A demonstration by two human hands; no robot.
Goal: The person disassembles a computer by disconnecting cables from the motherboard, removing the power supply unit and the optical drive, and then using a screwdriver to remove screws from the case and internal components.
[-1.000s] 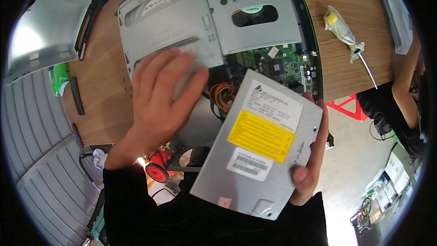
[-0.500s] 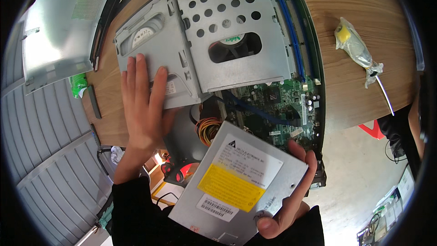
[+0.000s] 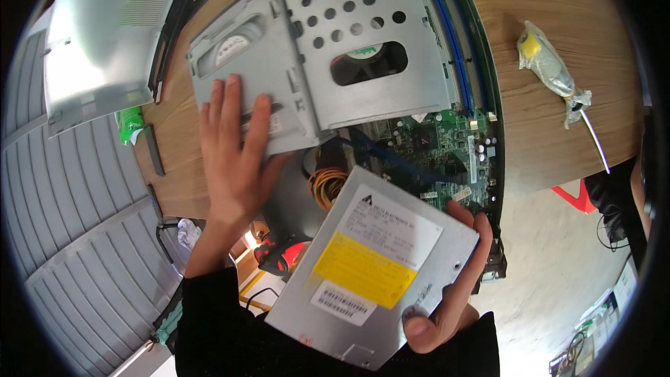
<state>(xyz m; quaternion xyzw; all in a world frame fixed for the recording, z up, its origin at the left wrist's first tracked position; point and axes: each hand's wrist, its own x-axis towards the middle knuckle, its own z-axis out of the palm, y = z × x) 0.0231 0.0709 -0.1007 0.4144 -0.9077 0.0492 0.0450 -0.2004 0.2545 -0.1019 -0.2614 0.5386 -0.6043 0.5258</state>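
- Your right hand (image 3: 447, 293) grips a silver power supply unit (image 3: 373, 269) by its right edge, thumb on the yellow-labelled face, fingers wrapped behind; unit tilted, held clear above the open computer case (image 3: 488, 132)
- Your left hand (image 3: 234, 157) lies flat, fingers spread, on the grey drive cage (image 3: 314, 63)
- Bundled wires (image 3: 326, 185) sit between cage and unit
- Green motherboard (image 3: 440, 146) exposed beneath
- Plastic bag (image 3: 548, 66) on the wooden table (image 3: 558, 0), well apart

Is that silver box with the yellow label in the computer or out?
Out: the right hand holds the silver box above the open computer.
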